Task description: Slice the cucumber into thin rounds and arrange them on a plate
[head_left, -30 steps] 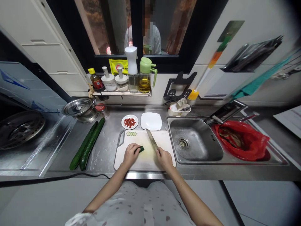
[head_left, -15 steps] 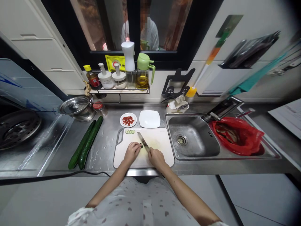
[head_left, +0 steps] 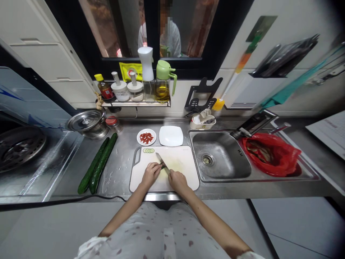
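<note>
My right hand is closed round the handle of a kitchen knife, its blade slanting up and left over the white cutting board. Beside the blade, the fingers of my left hand are bent and pressed on a small green piece of cucumber, mostly hidden by fingers and knife. A short overlapping row of cucumber slices lies at the board's upper left. Behind the board are a plate of chopped red bits and a white square plate.
Two whole cucumbers lie left of the board, near a lidded steel pot and a red-capped jar. At right is the sink with a red plastic bag. A shelf above holds several seasoning containers.
The knife blade has shifted slightly left, closer to my left fingers, and now covers more of the cucumber piece. My left hand stays nearly in place.
</note>
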Demonstrator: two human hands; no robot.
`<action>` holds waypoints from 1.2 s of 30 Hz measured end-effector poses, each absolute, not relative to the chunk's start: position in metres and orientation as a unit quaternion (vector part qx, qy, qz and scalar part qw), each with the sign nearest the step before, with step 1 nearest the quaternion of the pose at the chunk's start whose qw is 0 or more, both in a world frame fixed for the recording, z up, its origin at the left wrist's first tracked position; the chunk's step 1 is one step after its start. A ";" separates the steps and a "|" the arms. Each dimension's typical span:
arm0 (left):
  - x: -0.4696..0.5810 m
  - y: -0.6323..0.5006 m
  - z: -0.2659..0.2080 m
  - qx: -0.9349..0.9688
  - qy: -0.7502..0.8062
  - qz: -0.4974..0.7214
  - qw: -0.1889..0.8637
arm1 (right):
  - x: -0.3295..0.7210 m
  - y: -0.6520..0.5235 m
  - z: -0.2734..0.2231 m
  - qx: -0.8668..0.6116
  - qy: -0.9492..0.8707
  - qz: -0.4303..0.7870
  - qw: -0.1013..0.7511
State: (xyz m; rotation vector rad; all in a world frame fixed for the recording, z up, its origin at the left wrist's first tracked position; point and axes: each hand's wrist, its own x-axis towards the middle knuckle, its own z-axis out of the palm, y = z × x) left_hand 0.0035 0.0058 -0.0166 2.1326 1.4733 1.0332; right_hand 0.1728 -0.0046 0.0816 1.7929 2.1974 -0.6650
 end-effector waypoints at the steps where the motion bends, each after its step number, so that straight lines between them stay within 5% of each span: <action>1: 0.003 0.006 -0.016 0.753 0.518 0.365 0.177 | 0.173 -0.005 0.082 0.611 0.750 -0.225 0.116; 36: 0.002 0.010 -0.021 0.746 0.519 0.365 0.205 | 0.171 -0.001 0.082 0.596 0.753 -0.244 0.135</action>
